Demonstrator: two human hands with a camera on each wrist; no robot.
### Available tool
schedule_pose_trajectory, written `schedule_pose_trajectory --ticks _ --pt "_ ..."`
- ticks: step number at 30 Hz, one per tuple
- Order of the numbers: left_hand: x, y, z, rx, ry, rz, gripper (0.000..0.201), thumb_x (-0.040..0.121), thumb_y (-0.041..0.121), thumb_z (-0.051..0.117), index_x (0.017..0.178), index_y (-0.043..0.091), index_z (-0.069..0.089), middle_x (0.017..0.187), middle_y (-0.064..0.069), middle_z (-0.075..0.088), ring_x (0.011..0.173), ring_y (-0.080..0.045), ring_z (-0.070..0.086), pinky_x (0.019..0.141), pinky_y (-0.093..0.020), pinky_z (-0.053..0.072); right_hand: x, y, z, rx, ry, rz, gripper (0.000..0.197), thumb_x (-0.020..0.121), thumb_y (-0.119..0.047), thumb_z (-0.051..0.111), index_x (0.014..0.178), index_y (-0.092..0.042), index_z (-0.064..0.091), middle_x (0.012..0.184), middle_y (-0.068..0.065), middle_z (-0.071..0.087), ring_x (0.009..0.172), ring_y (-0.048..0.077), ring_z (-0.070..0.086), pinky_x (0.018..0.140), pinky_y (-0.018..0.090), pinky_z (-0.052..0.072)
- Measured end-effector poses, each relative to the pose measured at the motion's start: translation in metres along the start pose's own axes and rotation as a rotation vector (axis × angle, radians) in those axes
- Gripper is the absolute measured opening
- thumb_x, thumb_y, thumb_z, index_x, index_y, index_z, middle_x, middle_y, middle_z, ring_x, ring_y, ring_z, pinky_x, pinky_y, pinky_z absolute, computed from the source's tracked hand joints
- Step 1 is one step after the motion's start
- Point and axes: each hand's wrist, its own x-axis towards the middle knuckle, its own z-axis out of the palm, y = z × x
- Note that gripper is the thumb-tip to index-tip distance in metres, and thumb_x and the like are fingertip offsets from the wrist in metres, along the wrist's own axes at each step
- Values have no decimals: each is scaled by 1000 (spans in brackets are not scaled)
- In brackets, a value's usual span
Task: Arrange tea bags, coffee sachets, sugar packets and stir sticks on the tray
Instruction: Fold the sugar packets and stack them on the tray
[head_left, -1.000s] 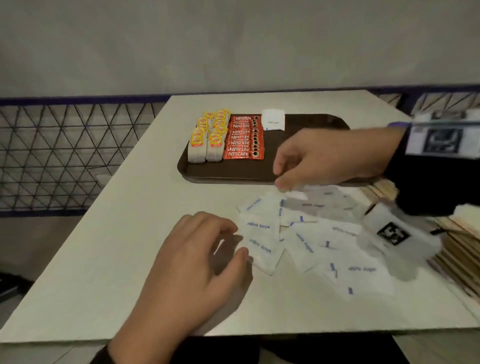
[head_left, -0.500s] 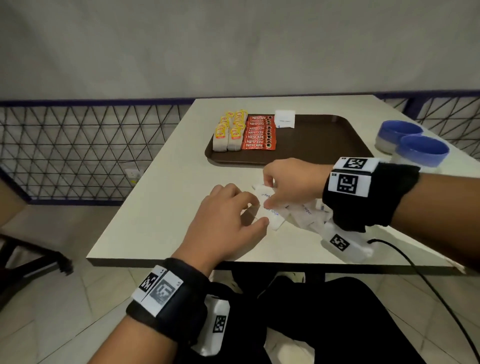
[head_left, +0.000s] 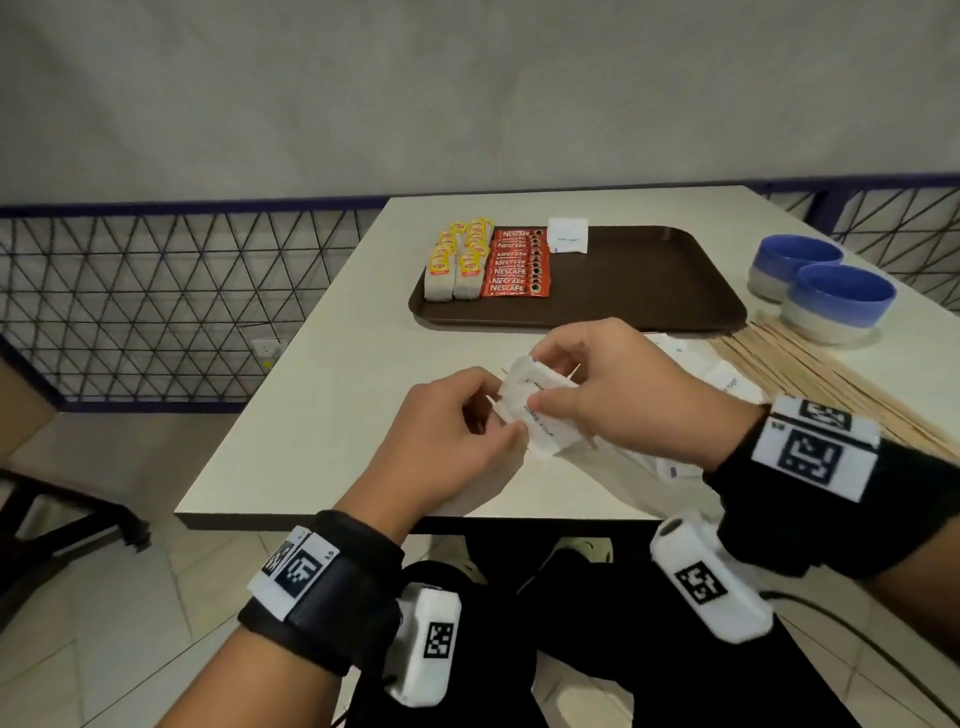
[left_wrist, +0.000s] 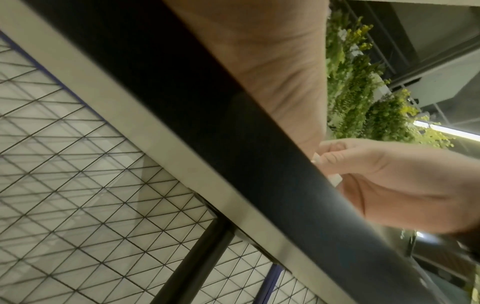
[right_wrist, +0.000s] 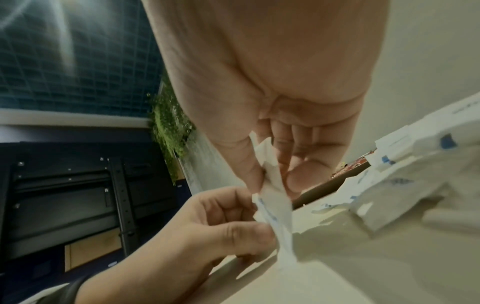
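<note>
Pale wall and a dark wire-mesh fence back the white table (head_left: 332, 374), at whose near edge both hands work close together; the left hand (head_left: 441, 441) and the right hand (head_left: 613, 395) each pinch the same small bundle of sugar packets (head_left: 535, 415), thumbs on top and fingers curled beneath, lifted just off the surface; the right-wrist view shows the paper clamped between thumb and fingers from both sides. More loose sugar packets (head_left: 727, 379) lie under and just beyond the right hand, and the stir sticks (head_left: 810, 384) fan out farther to that hand's outer side, near two blue bowls (head_left: 836, 301). Ahead of both hands sits the brown tray (head_left: 649, 291), carrying tea bags (head_left: 457, 265) and coffee sachets (head_left: 517, 270) in rows beyond the left hand, with one sugar packet (head_left: 569, 236) just past them. The step in hand looks like squaring up a stack of sugar; next, I judge, the bundle must go forward onto the bare tray floor beside the sachets, kept pinched so it does not fan apart, and the sticks are not yet touched.
</note>
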Motion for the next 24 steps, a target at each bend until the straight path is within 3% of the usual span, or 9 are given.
schedule_pose_trajectory --ticks 2,6,9,12,15,18,21,24 --pt "1 0 -3 -139 21 -39 10 82 29 76 90 30 69 73 1 70 70 -19 65 67 -36 56 -7 3 8 124 59 -29 14 86 -27 80 98 -31 73 92 -7 73 80 14 69 65 36 59" --pt "2 2 -7 -291 57 -87 12 91 13 68 95 23 72 70 -3 74 64 -15 69 62 -26 52 -24 9 29 369 123 -56 20 82 -19 84 93 -34 75 85 -10 72 82 15 68 75 43 61" --pt "1 3 -10 -368 46 -111 27 95 2 54 95 17 76 70 2 74 64 -12 66 63 -25 50 -30 15 48 284 192 -65 31 78 -14 86 90 -40 74 86 -10 69 86 8 66 81 37 57" --pt "-1 5 -13 -561 19 -157 27 99 7 48 101 4 75 65 3 63 61 -13 52 63 -25 44 -29 17 61 68 269 -91 28 78 -16 82 92 -38 72 93 -14 59 90 2 58 75 26 51" --pt "-2 5 -15 -502 -11 -102 19 93 25 64 109 19 73 72 -2 68 67 -21 60 72 -39 50 -28 18 68 -19 246 -114 29 83 -16 75 103 -36 68 100 -18 49 94 0 52 76 18 41" --pt "0 0 -14 -358 -38 -51 33 89 19 73 117 34 67 88 -17 74 83 -36 69 86 -54 56 -28 21 69 51 193 -127 33 84 -20 74 114 -32 69 107 -20 47 104 0 54 87 19 50" --pt "0 0 -14 -411 -11 -72 43 89 0 71 122 27 64 93 -9 78 86 -29 74 87 -49 59 -29 24 66 193 252 -87 33 85 -19 74 117 -27 70 113 -19 50 107 -1 57 95 19 53" --pt "0 -2 -14 -443 -23 -78 45 88 -4 71 122 24 63 95 -5 79 88 -26 75 83 -37 60 -27 26 64 242 420 -44 33 84 -31 77 115 -35 64 114 -17 55 100 -2 60 82 21 57"
